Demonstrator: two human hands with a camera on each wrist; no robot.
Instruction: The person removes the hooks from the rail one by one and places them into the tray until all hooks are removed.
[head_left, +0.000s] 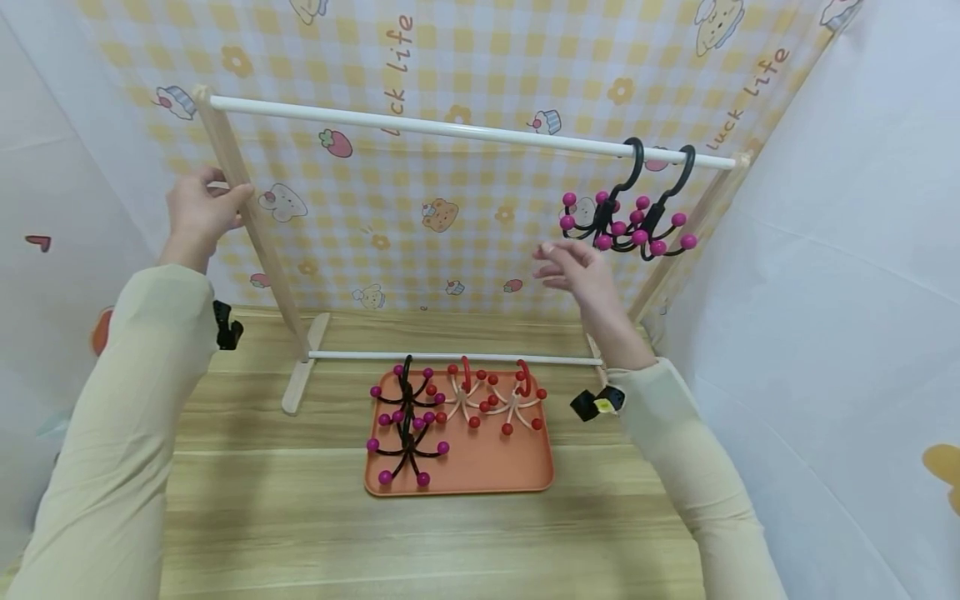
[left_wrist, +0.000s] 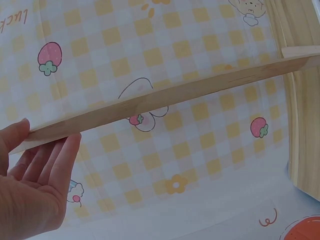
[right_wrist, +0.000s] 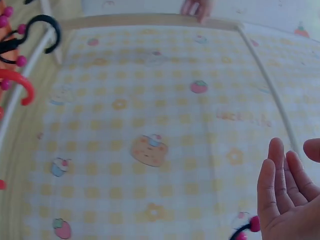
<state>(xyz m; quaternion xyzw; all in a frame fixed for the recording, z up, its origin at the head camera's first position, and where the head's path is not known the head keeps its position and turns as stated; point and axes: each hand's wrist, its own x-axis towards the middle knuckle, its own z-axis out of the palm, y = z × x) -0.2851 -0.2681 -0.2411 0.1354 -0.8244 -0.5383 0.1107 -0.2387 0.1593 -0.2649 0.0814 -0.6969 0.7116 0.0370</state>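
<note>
My left hand (head_left: 198, 208) holds the left wooden post (head_left: 264, 246) of a rack between thumb and fingers. In the left wrist view the thumb lies on one side of the post and the fingers on the other. My right hand (head_left: 576, 271) is in the air with fingers extended, nothing in it. Close beside it, two black claw-shaped hangers with magenta balls, a left one (head_left: 604, 214) and a right one (head_left: 655, 218), hang by their hooks from the white top bar (head_left: 450, 130), near its right end.
Below, an orange tray (head_left: 487, 477) rests on the wooden table (head_left: 315, 533). It bears two black hangers (head_left: 407, 442) on its left and two pale hangers (head_left: 514, 402) with red hooks and balls. The rack's white lower bar (head_left: 352, 356) runs behind the tray, before a checked backdrop (head_left: 420, 275).
</note>
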